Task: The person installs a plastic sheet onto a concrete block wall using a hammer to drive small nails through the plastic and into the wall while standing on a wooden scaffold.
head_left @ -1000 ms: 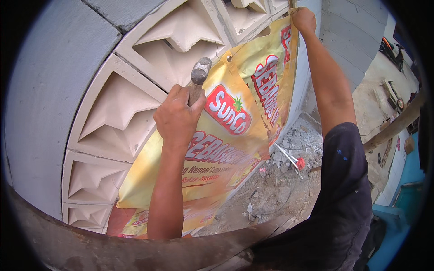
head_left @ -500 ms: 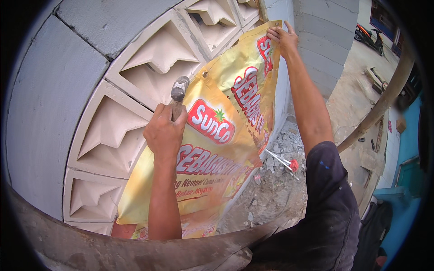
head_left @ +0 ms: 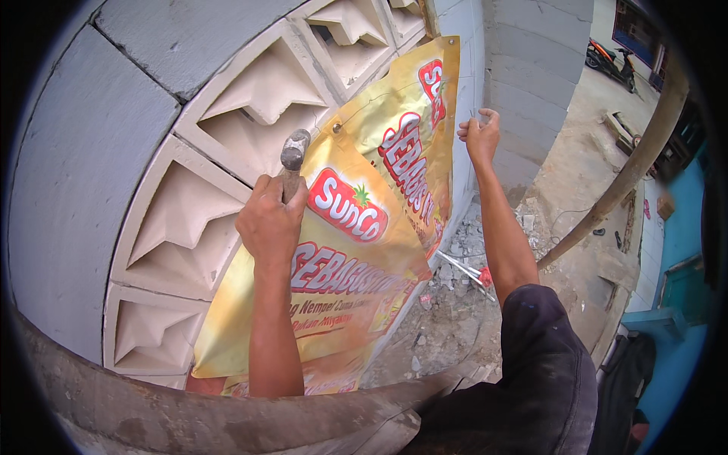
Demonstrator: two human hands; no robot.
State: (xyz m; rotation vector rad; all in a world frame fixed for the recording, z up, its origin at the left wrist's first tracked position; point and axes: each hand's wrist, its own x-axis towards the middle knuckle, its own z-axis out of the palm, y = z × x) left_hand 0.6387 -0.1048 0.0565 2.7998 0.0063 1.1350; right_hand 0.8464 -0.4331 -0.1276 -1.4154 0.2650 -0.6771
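Note:
My left hand (head_left: 271,216) is wrapped round the handle of a hammer (head_left: 294,150), its dark metal head pointing up in front of the wall. A yellow printed banner (head_left: 334,262) with metal eyelets hangs against the wall, creased and sagging, and my left forearm crosses in front of it. To the right of the banner's upper edge, apart from it, my right hand (head_left: 480,138) is raised with fingers curled in a pinch. Something thin shows at those fingertips, too small to name. A thin wire runs along the banner's top edge.
Cream star-patterned vent blocks (head_left: 182,220) and grey wall blocks (head_left: 83,189) stand behind the banner. A curved brown pole (head_left: 637,163) crosses the right side, another beam (head_left: 227,417) the bottom. Below lie rubble (head_left: 455,303) and white sticks (head_left: 464,267). A motorbike (head_left: 613,64) stands far off.
My right hand has let go of the banner's upper corner and moved down, away from its edge. The left hand keeps the hammer in nearly the same place.

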